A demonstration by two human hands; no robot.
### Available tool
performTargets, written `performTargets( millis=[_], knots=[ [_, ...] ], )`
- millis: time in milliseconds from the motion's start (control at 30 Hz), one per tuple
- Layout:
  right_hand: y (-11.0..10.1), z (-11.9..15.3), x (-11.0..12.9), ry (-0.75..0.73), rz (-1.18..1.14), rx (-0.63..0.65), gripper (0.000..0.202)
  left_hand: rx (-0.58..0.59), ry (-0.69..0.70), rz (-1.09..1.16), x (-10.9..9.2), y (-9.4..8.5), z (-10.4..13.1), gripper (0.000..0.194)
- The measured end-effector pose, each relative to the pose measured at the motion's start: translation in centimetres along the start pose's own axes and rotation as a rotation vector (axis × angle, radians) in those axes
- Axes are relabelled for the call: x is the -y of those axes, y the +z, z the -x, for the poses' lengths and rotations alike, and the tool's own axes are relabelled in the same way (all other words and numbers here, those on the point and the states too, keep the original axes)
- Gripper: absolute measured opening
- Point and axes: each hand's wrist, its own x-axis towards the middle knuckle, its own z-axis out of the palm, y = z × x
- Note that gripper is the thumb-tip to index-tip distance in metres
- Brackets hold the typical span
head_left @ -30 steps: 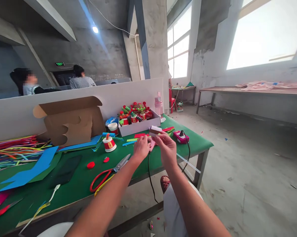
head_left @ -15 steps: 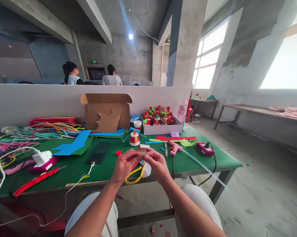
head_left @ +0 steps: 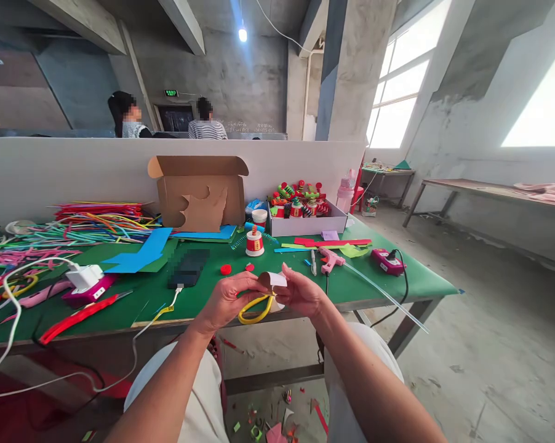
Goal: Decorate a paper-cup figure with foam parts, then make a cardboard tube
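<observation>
Between my two hands is a small curled cardboard piece, brown on one side and pale on the other. My left hand pinches its left end. My right hand holds the right end between thumb and fingers. Just below and behind it, yellow-handled scissors lie at the table's front edge, partly hidden by the hands. Beyond the hands stands a red and white paper cup with a blue roll and springs on top. Two red caps lie left of it.
On the green table are a pink glue gun, a phone, a red cutter, cables and colourful strips. Behind stand an open cardboard box and a white box of red-green figures. People are beyond the partition.
The view has tilted down slightly. The cardboard piece is now curled with its pale face showing, and my right hand has turned and opened out around its right end.
</observation>
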Motion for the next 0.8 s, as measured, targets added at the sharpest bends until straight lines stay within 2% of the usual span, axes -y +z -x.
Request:
performTargets(
  millis=[133, 300, 400, 567, 800],
  knots=[
    [-0.1, 0.2, 0.2, 0.015, -0.056, -0.013, 0.036, -0.004, 0.087, -0.026, 0.5, 0.0, -0.1, 0.026],
    [0.3, 0.4, 0.3, -0.001, -0.116, 0.053, 0.037, -0.162, 0.19, 0.077, 1.2, 0.5, -0.2, 0.016],
    [0.7, 0.3, 0.2, -0.029, -0.15, 0.036, 0.039, -0.208, 0.183, 0.105, 1.1, 0.8, -0.2, 0.014],
    [1.2, 0.0, -0.1, -0.095, -0.164, -0.032, 0.04, -0.316, 0.058, 0.138, 0.6, 1.5, -0.2, 0.02],
    [1.7, -0.1, -0.3, -0.217, -0.055, -0.12, 0.045, -0.476, -0.241, 0.4, 0.2, 2.9, -0.5, 0.027]
  ],
)
